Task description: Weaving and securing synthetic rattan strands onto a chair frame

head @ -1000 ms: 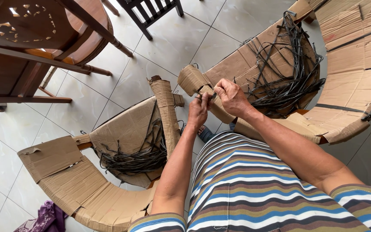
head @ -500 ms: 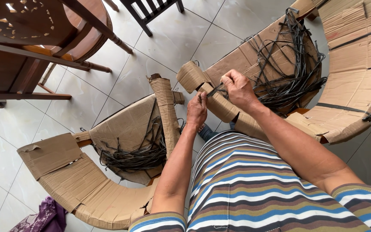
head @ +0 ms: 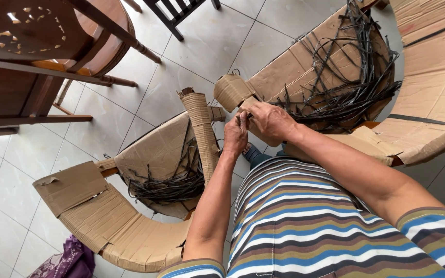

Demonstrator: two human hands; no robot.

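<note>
My left hand [head: 235,135] and my right hand [head: 270,121] meet at the cardboard-wrapped armrest [head: 231,90] of a chair on the right. Both hands pinch a thin dark strap [head: 243,118] against the cardboard wrapping there. The seat of that wrapped chair [head: 305,72] holds a tangle of dark straps [head: 351,87]. A second cardboard-wrapped chair [head: 155,154] stands to the left, with its wrapped armrest [head: 202,128] close beside my left wrist.
A bundle of cut dark straps [head: 168,188] lies in the left chair's seat. Wooden furniture [head: 42,56] stands at the upper left, a dark chair leg [head: 168,20] at the top. A purple cloth [head: 65,262] lies on the tiled floor [head: 191,62].
My right hand has slid slightly down and left along the wrapped armrest, closer to my left hand. The left hand has barely moved.
</note>
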